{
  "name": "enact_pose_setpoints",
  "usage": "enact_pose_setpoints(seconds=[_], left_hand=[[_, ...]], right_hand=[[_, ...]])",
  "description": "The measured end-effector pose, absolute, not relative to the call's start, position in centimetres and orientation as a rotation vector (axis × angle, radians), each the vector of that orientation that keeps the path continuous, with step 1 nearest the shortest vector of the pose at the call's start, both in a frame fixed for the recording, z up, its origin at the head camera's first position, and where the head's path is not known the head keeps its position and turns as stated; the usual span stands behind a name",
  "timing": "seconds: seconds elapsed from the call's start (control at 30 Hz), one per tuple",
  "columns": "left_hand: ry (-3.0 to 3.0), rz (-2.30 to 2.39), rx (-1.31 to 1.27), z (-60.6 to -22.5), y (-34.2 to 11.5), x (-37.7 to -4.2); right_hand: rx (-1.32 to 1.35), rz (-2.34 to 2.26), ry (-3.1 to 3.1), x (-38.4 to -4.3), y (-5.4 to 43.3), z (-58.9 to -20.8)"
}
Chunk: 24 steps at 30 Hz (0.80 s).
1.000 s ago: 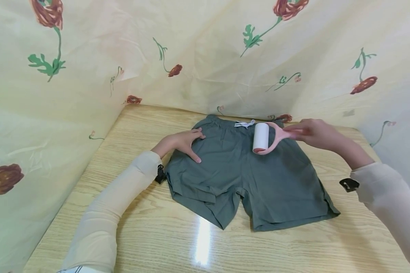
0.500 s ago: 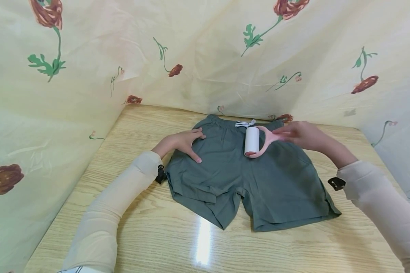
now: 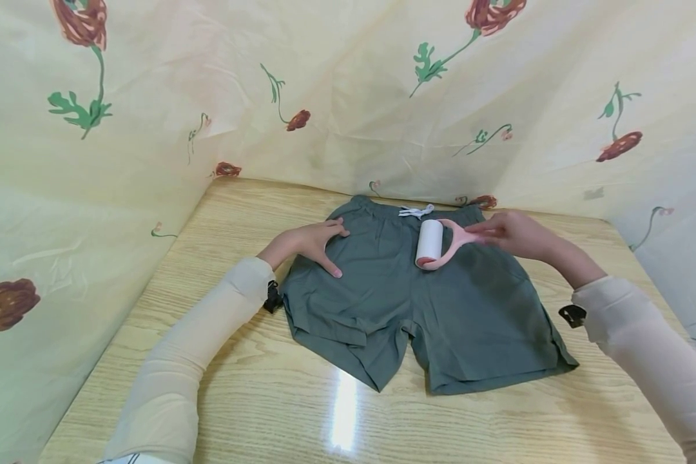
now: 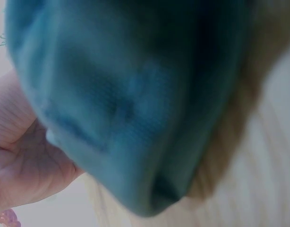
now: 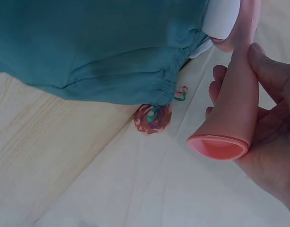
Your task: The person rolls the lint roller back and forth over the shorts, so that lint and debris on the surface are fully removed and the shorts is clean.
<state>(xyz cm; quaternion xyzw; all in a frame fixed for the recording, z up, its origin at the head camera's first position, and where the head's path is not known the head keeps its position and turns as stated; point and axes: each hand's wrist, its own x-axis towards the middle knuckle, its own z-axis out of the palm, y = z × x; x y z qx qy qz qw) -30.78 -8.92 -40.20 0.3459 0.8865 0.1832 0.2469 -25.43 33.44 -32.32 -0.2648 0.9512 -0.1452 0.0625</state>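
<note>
Dark grey-green shorts (image 3: 371, 283) lie spread on the table, waistband toward the back, with a white drawstring (image 3: 416, 211) tied at its middle. My left hand (image 3: 315, 243) rests on the left side of the shorts, thumb and fingers spread. In the left wrist view, blurred cloth (image 4: 121, 109) covers much of that hand. My right hand (image 3: 519, 235) grips the pink handle of a lint roller (image 3: 430, 241). Its white roll overlaps the shorts just below the drawstring. The right wrist view shows the hollow handle end (image 5: 220, 147) with thumb and fingers around it.
The light wood table (image 3: 255, 399) meets a flower-printed curtain (image 3: 348, 84) at its back and left edges. A bright light reflection lies on the wood in front of the shorts. Black clips sit at both sleeve cuffs.
My right hand has moved the lint roller left along the upper shorts, then slightly toward the front. The left hand and the shorts have stayed in place.
</note>
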Motion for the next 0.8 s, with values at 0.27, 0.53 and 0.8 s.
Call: enact_pose_setpoints(seconds=[0.27, 0.53, 0.8], left_hand=[[2.423, 0.502, 0.949, -40.3, -8.9, -30.7], [2.422, 0.513, 0.941, -40.2, -8.9, -30.8], [2.419, 0.504, 0.931, -40.2, -8.9, -30.7]], right_hand=[[-0.76, -0.43, 2.85, -25.6, 34.4, -32.3], [-0.673, -0.43, 2.861, -25.3, 36.0, -32.2], [-0.621, -0.446, 2.867, -24.5, 37.5, -32.5]])
